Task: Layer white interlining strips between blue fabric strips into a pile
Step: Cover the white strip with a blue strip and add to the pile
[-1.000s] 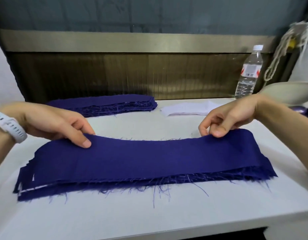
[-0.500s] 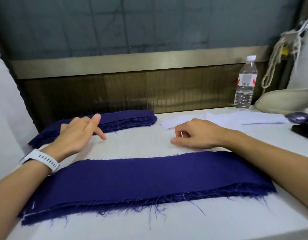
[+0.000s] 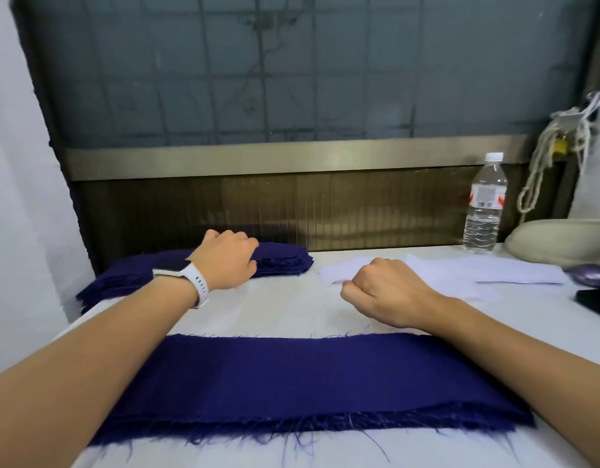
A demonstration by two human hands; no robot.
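Note:
A layered pile topped by a blue fabric strip with frayed edges lies across the near part of the white table. At the back left sits a stack of blue fabric strips. My left hand, with a white watch on the wrist, is on that stack, its fingers curled over the top strip at the near edge. White interlining strips lie at the back right. My right hand is curled at their left end and pinches the corner of one strip.
A water bottle stands at the back right beside a cream rounded object. A purple object and a dark flat device lie at the right edge. A brown panel and a window close off the back.
Both hands left the near pile and reached back. The left went onto the far blue stack, the right to the end of the white strips. The camera tilted up.

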